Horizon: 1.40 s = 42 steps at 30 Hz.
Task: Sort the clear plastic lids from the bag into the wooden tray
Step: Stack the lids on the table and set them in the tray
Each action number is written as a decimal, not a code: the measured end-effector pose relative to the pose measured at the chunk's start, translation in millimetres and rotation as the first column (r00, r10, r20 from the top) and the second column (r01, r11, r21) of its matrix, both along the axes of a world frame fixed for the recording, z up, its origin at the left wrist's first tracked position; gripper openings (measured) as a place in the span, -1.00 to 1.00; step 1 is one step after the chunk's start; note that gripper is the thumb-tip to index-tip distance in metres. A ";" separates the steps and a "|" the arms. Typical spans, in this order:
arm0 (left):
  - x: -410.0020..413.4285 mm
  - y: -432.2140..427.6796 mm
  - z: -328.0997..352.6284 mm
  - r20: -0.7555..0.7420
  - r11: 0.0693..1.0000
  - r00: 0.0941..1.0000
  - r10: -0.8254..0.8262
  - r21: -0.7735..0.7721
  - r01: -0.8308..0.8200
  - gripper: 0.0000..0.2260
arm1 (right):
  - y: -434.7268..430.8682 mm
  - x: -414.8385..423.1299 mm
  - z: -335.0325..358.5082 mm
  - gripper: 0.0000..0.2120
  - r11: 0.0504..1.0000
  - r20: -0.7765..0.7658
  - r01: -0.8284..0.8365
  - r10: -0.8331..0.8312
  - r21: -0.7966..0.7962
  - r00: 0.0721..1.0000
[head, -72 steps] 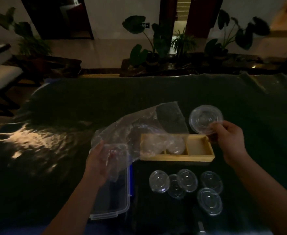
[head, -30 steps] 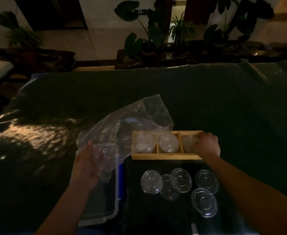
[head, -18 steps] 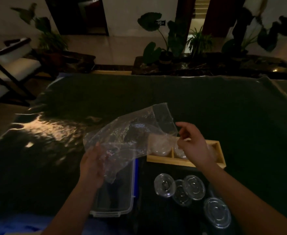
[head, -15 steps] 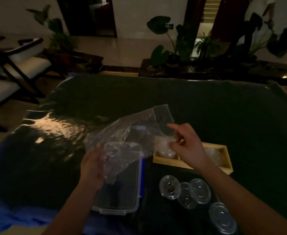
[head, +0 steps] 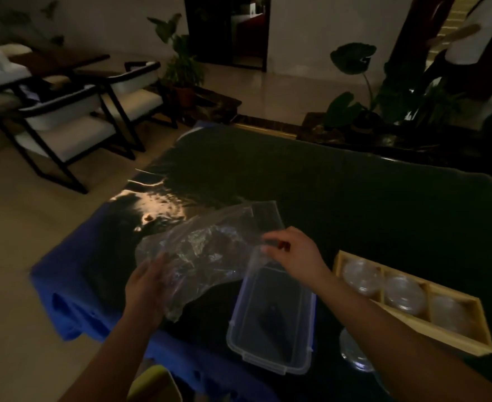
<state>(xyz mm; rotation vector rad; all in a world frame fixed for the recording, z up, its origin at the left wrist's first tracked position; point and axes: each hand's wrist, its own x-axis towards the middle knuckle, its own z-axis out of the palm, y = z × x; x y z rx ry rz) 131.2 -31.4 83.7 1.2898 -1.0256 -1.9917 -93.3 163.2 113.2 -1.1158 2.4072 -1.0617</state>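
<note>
The bag (head: 210, 253) is held above the tabletop (head: 355, 198) near its left edge. A box (head: 270, 317) is set just right of the bag. The tray (head: 413, 300) is placed right of the box, and 3 lids (head: 404, 291) are laid in it.

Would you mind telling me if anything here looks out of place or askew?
A clear lid lies on the table beside the tray, not in a compartment; all three compartments already hold lids.
</note>
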 end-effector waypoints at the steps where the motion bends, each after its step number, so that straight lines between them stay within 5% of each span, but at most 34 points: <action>1: 4.8 -8.5 -4.8 0.005 1.000 1.000 0.003 -0.024 -0.003 -0.87 | -10.7 3.0 -4.9 -0.82 1.000 -0.003 -0.012 0.012 0.004 1.000; 11: 14.0 -75.2 -50.2 0.151 0.978 0.968 0.200 -0.084 -0.189 -0.40 | -76.6 6.1 -40.9 -0.88 0.989 0.084 0.054 -0.066 0.135 0.994; 17: 7.0 -83.7 -50.8 0.500 0.955 0.862 0.088 -0.289 0.070 -0.17 | -57.2 -2.0 -50.9 -0.84 0.975 0.177 0.156 -0.183 0.159 0.967; 20: -2.5 -70.0 -35.4 0.654 0.843 0.749 0.108 -0.459 0.280 -0.24 | -42.3 -5.6 -47.2 -0.84 0.971 0.189 0.194 -0.218 0.141 0.958; 25: -35.3 -20.7 -11.7 0.705 0.551 0.709 0.036 -0.606 0.574 -0.33 | -16.4 -3.5 -31.0 -0.78 0.973 0.184 0.211 -0.225 0.091 0.957; 42: -104.3 138.1 12.3 0.652 0.249 0.688 -0.318 -0.643 0.725 -0.52 | 162.5 13.3 -14.9 -0.81 0.888 0.201 0.457 -0.441 -0.043 0.875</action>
